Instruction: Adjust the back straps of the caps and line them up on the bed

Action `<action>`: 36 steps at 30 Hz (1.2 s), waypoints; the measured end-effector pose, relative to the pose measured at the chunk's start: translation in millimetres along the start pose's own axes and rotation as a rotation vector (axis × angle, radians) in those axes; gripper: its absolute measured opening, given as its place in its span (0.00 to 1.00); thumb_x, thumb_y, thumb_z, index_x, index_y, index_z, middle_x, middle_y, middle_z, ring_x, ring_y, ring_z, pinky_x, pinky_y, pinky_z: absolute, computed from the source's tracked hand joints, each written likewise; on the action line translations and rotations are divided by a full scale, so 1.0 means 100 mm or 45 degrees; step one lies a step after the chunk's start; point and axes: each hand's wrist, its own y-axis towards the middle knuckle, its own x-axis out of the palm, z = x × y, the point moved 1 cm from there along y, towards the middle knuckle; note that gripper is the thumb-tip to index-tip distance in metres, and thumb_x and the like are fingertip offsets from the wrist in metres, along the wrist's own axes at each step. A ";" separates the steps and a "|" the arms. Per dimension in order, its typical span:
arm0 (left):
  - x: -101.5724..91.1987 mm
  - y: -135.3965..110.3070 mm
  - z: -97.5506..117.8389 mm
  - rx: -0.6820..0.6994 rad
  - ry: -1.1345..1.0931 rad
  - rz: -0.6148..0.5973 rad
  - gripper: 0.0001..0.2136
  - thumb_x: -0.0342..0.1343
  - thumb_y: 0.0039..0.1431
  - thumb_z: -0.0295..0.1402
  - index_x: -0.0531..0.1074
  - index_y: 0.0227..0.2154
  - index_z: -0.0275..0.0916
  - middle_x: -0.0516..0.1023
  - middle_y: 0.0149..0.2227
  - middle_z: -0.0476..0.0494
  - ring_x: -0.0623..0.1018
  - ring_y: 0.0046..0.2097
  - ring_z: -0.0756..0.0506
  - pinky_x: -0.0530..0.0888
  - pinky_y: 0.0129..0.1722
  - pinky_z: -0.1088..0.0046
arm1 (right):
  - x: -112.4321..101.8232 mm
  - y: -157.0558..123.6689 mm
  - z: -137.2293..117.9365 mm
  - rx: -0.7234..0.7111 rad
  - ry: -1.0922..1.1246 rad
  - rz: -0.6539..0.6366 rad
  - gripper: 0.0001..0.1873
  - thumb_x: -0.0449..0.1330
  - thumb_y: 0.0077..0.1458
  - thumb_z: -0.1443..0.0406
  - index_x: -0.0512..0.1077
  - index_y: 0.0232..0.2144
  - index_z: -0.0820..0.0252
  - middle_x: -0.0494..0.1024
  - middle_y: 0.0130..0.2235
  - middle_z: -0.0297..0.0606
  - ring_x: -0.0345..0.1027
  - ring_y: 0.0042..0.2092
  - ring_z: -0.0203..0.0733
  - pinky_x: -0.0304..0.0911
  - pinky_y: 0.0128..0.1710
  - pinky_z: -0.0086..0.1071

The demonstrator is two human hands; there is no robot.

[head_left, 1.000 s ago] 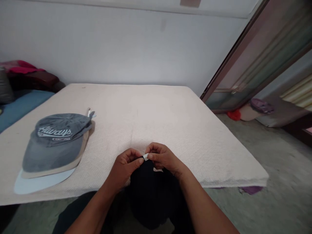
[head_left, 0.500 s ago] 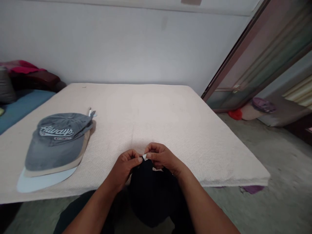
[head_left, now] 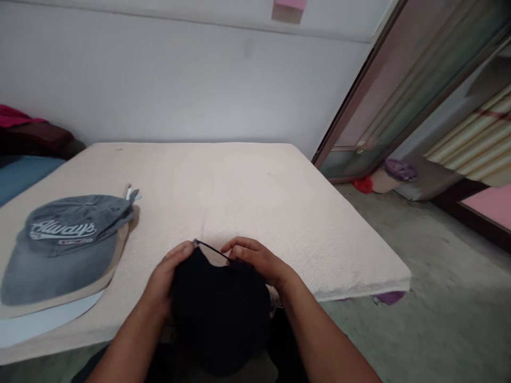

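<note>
Black cap (head_left: 221, 314) is held at the table's (head_left: 331, 234) near edge. Left hand (head_left: 165, 274) clamps its left side; right hand (head_left: 257, 260) clamps its far rim by the strap (head_left: 212, 248).

We note a broad surface (head_left: 255, 186) draped in cream textured cloth (head_left: 339, 250). At its left, near the front edge, we observe stacked caps (head_left: 75, 255): grey cap (head_left: 64, 266) lettered "Always" uppermost, tan brim (head_left: 118, 250) and pale blue brim (head_left: 48, 323) beneath.
</note>
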 end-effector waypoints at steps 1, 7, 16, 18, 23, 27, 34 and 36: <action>-0.04 0.01 0.07 0.037 -0.093 0.101 0.03 0.57 0.53 0.29 0.74 0.27 0.36 0.76 0.20 0.50 0.74 0.20 0.51 0.71 0.23 0.77 | -0.02 -0.04 -0.01 0.014 -0.002 -0.024 0.17 0.59 0.54 0.54 0.72 0.38 0.61 0.72 0.31 0.34 0.64 0.30 0.32 0.57 0.30 0.26; -0.18 0.17 0.29 0.090 -0.278 0.250 0.14 0.46 0.61 0.30 0.74 0.25 0.37 0.79 0.21 0.51 0.77 0.23 0.50 0.75 0.30 0.76 | -0.13 -0.14 0.05 0.044 0.224 -0.150 0.17 0.69 0.40 0.61 0.73 0.33 0.63 0.72 0.32 0.34 0.65 0.33 0.34 0.59 0.37 0.29; 0.16 0.07 -0.19 -0.145 -0.324 -0.054 0.21 0.46 0.58 0.49 0.76 0.41 0.39 0.82 0.35 0.40 0.79 0.43 0.38 0.74 0.44 0.62 | -0.41 -0.01 0.02 -0.274 0.456 0.508 0.12 0.68 0.44 0.62 0.69 0.26 0.63 0.70 0.24 0.30 0.60 0.25 0.30 0.56 0.26 0.25; 0.23 0.04 -0.28 -0.153 -0.227 0.002 0.16 0.54 0.56 0.43 0.76 0.41 0.39 0.82 0.38 0.40 0.78 0.45 0.38 0.75 0.44 0.63 | -0.44 0.00 0.02 -0.263 0.411 0.527 0.13 0.67 0.44 0.62 0.67 0.25 0.63 0.70 0.24 0.31 0.60 0.25 0.30 0.56 0.26 0.25; 0.21 0.20 -0.24 -0.068 -0.143 0.223 0.11 0.59 0.53 0.31 0.76 0.40 0.37 0.82 0.35 0.42 0.81 0.36 0.42 0.78 0.38 0.67 | -0.40 -0.06 0.07 -0.230 0.469 0.492 0.15 0.66 0.46 0.57 0.70 0.30 0.62 0.73 0.31 0.36 0.65 0.32 0.36 0.61 0.32 0.29; 0.13 0.43 -0.08 0.108 -0.306 0.266 0.09 0.54 0.55 0.26 0.75 0.38 0.38 0.81 0.26 0.49 0.80 0.27 0.47 0.78 0.31 0.73 | -0.30 -0.20 0.17 -0.147 0.607 0.356 0.17 0.66 0.45 0.58 0.72 0.36 0.62 0.74 0.35 0.38 0.67 0.35 0.38 0.62 0.35 0.31; 0.28 0.59 -0.06 0.057 -0.396 0.136 0.09 0.49 0.59 0.30 0.72 0.40 0.39 0.80 0.28 0.45 0.80 0.29 0.46 0.78 0.31 0.71 | -0.42 -0.22 0.26 -0.261 0.721 0.407 0.16 0.67 0.44 0.63 0.72 0.37 0.61 0.73 0.31 0.35 0.63 0.26 0.32 0.57 0.23 0.25; 0.30 0.62 -0.10 -0.001 -0.399 0.097 0.11 0.47 0.60 0.35 0.71 0.38 0.35 0.79 0.31 0.40 0.80 0.33 0.44 0.78 0.35 0.68 | -0.59 -0.17 0.20 -0.356 0.694 0.463 0.13 0.66 0.46 0.63 0.72 0.36 0.61 0.74 0.32 0.36 0.64 0.27 0.31 0.58 0.24 0.25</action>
